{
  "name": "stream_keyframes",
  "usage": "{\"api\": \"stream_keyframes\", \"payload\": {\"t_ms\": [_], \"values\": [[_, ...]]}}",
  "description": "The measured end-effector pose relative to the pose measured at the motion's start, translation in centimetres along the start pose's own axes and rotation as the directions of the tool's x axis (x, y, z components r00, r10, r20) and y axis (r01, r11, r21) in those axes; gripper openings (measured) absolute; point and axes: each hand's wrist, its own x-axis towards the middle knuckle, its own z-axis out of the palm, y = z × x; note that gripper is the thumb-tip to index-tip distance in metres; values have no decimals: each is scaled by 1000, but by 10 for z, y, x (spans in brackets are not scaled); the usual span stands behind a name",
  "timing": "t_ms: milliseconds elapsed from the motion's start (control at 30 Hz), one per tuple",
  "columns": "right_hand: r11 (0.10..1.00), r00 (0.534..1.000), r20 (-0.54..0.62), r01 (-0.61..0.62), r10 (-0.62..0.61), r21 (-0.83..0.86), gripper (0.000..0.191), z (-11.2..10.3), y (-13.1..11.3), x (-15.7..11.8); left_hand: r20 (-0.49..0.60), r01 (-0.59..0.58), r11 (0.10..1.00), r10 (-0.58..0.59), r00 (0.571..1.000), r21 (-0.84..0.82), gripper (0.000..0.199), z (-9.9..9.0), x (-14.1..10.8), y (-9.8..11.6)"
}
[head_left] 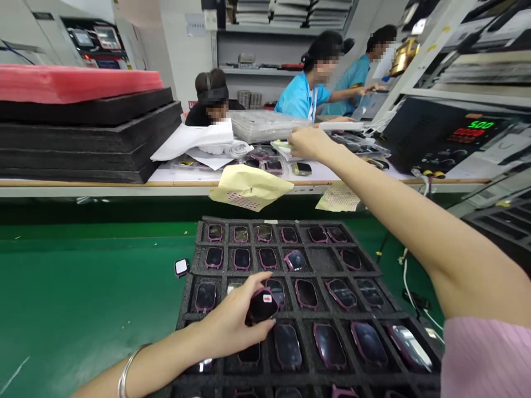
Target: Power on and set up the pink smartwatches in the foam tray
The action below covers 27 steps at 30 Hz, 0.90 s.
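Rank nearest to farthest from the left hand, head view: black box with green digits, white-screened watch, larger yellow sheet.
1. White-screened watch: left of the tray.
2. Larger yellow sheet: ahead, at the shelf edge.
3. Black box: far right.

Tray (326,260): matt, rough foam. Held watch (260,310): glossy, glass-like face. Counter (91,304): smooth, slight sheen. Bracelet (123,376), near left: shiny metal. Far yellow sheet (249,185): creased paper.

An electronics workshop: a smooth green table (83,309) carries a compartmented black foam tray (323,261) of purple-rimmed, rectangular watch bodies (329,345); a boxy black instrument (418,132) glows with green and red digits; behind, a blue-shirted person (297,98) sits near grey metal shelving (265,72).
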Motion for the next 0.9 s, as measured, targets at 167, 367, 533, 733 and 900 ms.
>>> {"api": "stream_keyframes", "payload": {"t_ms": [167,367,533,733,900], "values": [[951,887,-424,-51,184,306,46,-21,-12,-66,-88,-36,996,43,995,80,47,0,0,-4],[131,982,33,-58,185,990,49,-10,-100,-205,5,-94,925,99,995,367,43,1,2,-16],[-221,864,486,-503,-131,835,71,21,-152,-257,11,-75,900,78,997,429,36,2,2,-17],[-262,900,425,-436,-100,861,29,41,-160,-251,-1,-21,902,24,1000,432,32,1,1,-11],[-224,906,423,-415,-12,882,23,48,-167,-255,1,27,921,-30,1000,389,38,1,1,-10]]}}
